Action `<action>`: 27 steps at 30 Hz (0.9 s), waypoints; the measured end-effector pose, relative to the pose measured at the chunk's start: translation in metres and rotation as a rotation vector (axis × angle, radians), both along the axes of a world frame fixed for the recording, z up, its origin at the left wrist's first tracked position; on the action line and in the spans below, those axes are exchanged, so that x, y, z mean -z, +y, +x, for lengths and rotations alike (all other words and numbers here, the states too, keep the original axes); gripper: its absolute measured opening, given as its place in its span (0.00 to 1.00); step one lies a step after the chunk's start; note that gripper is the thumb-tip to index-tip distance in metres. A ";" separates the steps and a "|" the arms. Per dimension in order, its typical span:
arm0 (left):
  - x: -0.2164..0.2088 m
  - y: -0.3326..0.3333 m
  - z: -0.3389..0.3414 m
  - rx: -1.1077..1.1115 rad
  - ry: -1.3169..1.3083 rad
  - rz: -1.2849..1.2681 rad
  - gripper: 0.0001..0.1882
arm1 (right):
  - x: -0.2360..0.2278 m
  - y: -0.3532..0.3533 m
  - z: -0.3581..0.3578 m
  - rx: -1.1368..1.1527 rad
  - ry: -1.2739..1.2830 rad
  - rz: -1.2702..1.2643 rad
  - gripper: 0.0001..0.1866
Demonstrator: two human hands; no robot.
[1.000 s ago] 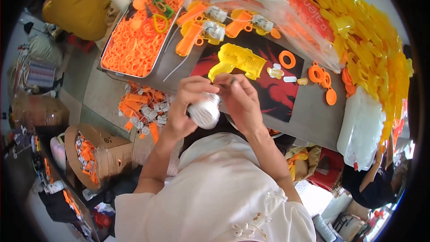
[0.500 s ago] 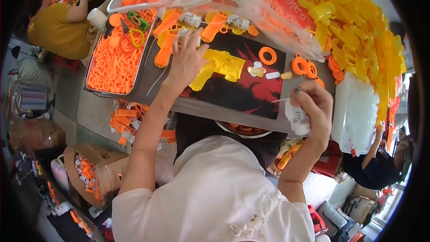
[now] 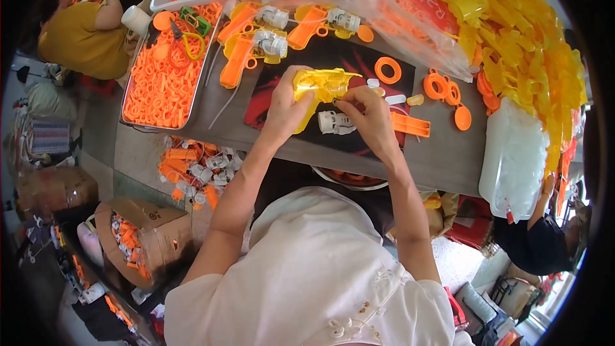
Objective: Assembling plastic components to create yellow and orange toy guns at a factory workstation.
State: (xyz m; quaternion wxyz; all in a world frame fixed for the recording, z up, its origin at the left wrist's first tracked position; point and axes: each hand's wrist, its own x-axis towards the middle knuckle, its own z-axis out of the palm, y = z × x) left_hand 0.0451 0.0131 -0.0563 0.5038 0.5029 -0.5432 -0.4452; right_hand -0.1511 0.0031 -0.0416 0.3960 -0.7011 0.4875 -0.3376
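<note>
My left hand (image 3: 286, 110) grips a yellow plastic toy-gun shell (image 3: 322, 84) by its handle, just above a dark printed mat (image 3: 320, 64) on the grey table (image 3: 442, 157). My right hand (image 3: 368, 118) pinches at the shell's lower front edge with fingertips closed. Under my right hand lies a small white-grey mechanism part (image 3: 334, 123). An orange flat piece (image 3: 410, 125) rests to the right of it.
A metal tray (image 3: 136, 123) of orange rings stands at the left. Assembled orange-and-yellow toy guns (image 3: 256, 41) lie at the back. Orange rings (image 3: 442, 86), a heap of yellow parts (image 3: 519, 45) and a bag of white parts (image 3: 516, 157) are on the right. Another person (image 3: 83, 35) sits far left.
My left hand lifted the yellow shell from the mat. My right hand came up from the table's right edge to the shell. The white part now lies on the mat.
</note>
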 end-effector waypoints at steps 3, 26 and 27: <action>-0.001 -0.001 0.001 0.019 -0.111 -0.045 0.16 | 0.001 0.002 0.000 -0.008 -0.002 -0.041 0.06; -0.027 0.012 -0.019 0.027 -0.027 0.124 0.14 | -0.001 -0.013 -0.006 -0.030 0.027 0.081 0.08; -0.025 0.013 -0.014 0.028 -0.026 0.124 0.14 | -0.001 -0.018 -0.009 -0.118 0.023 0.144 0.08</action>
